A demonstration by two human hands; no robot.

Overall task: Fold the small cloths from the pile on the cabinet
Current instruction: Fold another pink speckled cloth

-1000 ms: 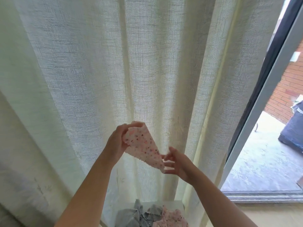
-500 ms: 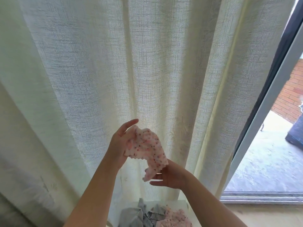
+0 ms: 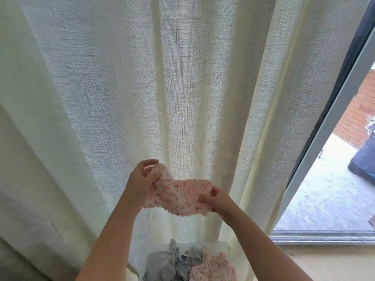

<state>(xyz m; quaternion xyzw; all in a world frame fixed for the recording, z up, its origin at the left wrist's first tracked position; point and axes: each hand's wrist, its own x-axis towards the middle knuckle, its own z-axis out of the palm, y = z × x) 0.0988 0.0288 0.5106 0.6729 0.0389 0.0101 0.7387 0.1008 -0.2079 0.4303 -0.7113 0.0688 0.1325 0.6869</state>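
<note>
Lower centre of frame, mid-air: pink dotted cloth [image 3: 178, 196] stretched between hands. The left grip [image 3: 142, 179] pinches its left end, the right grip [image 3: 220, 200] pinches its right edge. The pile [image 3: 188, 264] sits on the cabinet [image 3: 220, 246] at the bottom edge.

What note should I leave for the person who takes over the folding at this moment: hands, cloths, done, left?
Left hand: grips the left end of the pink dotted cloth.
Right hand: pinches its right end.
The cloth is held in the air in front of the curtain, stretched between both hands and not folded.
The pile, grey and pink cloths, lies on the cabinet below.
Done: one cloth in hand; no folded cloth in view.
Left: fold this one, then the pile.
</note>
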